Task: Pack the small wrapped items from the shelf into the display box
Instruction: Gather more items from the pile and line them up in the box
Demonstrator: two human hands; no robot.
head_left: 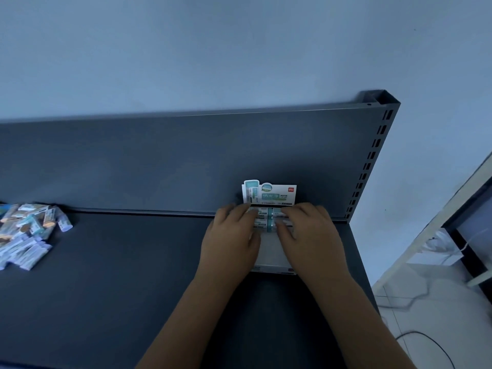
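Several wrapped items [266,218] sit packed at the far end of the display box [271,253], right of centre in the frame. The left hand [234,233] and right hand [310,231] lie on them with fingers flat and slightly spread, pressing rather than gripping. Lower down, the box's white floor shows bare, so packing looks barely begun. At the left edge, a loose pile [26,235] waits on the dark shelf [133,275], well apart from the box.

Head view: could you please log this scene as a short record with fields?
box: on shelf, right side, front part unfilled
packed items: rows at the box's back
left hand: fingers resting on packed items
right hand: fingers resting on packed items
pile: loose wrapped pieces, shelf's far left
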